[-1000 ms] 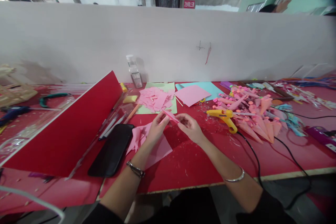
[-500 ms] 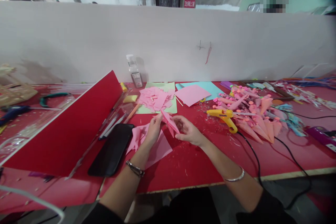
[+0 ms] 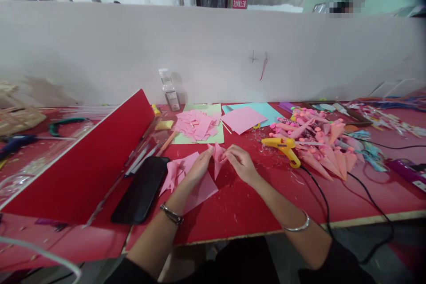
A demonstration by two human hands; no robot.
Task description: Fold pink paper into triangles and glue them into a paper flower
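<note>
A folded piece of pink paper (image 3: 218, 159) with pointed flaps is held up between my two hands over the red table. My left hand (image 3: 200, 164) pinches its left side. On the right side, the fingers of my right hand (image 3: 242, 163) are closed on its edge. Beneath and left of my left hand lie flat pink sheets (image 3: 203, 191) and a few folded pink pieces (image 3: 173, 174). Beyond my hands, a heap of small pink paper pieces (image 3: 196, 124) rests on a pale green sheet (image 3: 218, 135).
A black phone (image 3: 141, 191) lies left of my forearm, beside a slanted red board (image 3: 89, 159). To the right are a yellow glue gun (image 3: 281, 145) with a trailing cord and a pile of pink paper cones (image 3: 321, 142). A bottle (image 3: 170, 93) stands by the white partition (image 3: 206, 53).
The pink paper has been turned more upright, with its point now downward. My right hand's fingers have moved from spread around it to pinching its upper right edge.
</note>
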